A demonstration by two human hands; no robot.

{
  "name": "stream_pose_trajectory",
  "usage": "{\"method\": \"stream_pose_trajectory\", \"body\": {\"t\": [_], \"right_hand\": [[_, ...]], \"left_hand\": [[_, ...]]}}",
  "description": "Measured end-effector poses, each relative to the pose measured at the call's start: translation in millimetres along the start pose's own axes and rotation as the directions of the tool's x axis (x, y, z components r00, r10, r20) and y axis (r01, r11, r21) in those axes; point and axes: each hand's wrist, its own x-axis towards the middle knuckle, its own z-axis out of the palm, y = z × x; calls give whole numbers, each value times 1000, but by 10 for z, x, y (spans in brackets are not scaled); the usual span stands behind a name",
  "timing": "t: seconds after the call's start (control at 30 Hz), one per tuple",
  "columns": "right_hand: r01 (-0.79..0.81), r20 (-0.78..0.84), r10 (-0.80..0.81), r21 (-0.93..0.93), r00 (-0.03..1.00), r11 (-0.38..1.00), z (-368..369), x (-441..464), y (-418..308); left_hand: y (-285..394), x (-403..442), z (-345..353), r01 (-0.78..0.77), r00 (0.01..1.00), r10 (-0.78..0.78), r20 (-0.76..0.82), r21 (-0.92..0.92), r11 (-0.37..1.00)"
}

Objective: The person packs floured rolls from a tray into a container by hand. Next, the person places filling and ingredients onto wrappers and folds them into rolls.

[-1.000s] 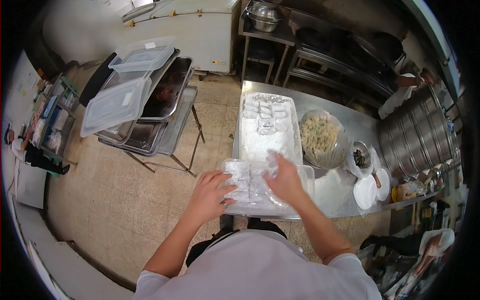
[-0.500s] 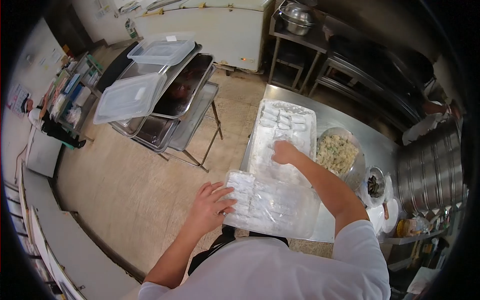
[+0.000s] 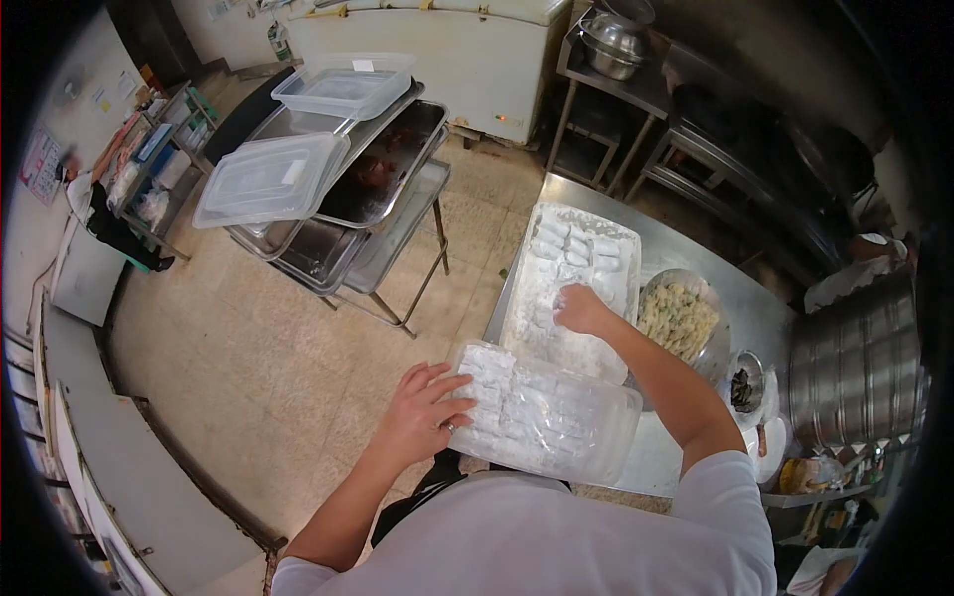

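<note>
A white-floured tray [image 3: 530,326] lies on the steel table, with several floured rolls [image 3: 601,248] at its far end. My right hand [image 3: 579,308] reaches into the tray just below the rolls, its fingers bent together; what they hold, if anything, is hidden. Nearer to me is a clear plastic container [image 3: 621,422] with rows of white-dusted pieces [image 3: 485,382] and plastic film over part of them. Fingers apart, my left hand [image 3: 425,409] rests at the container's left edge, touching it.
A bowl of pale filling [image 3: 681,318] and a small bowl of dark pieces [image 3: 743,382] stand right of the tray. Stacked steamers [image 3: 850,363] rise farther right. Left are trays on a stand [image 3: 383,164] with plastic containers [image 3: 273,179]. One person [image 3: 94,214] stands far left, another [image 3: 865,263] at right.
My right hand has moved from above the plastic container forward into the floured tray. My left hand stays at the container's left edge. The view has swung left.
</note>
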Motion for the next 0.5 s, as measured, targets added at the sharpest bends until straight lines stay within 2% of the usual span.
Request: {"method": "stream_pose_trajectory", "body": {"t": [0.03,0.13,0.23,0.33,0.43,0.5], "right_hand": [[41,22,-39,-135,999,990,11,-8,43],[99,40,-93,-229,995,968,138,-30,-1],[96,30,-92,-222,995,970,173,50,-132],[44,-158,-39,29,987,999,-7,-49,-271],[75,-49,-80,-94,996,993,-10,-168,-264],[37,-84,-46,-106,995,994,-43,-185,-252]], "left_hand": [[-8,4,3,-6,1000,6,-6,-3,1000],[-11,0,12,-13,1000,12,-16,-11,1000],[-17,9,-4,-20,1000,20,-12,-8,1000],[-43,5,4,-27,1000,27,-10,-13,1000],[-39,-4,-17,-30,1000,30,-8,-22,999],[-42,-5,-33,-33,999,33,5,-18,999]]}}
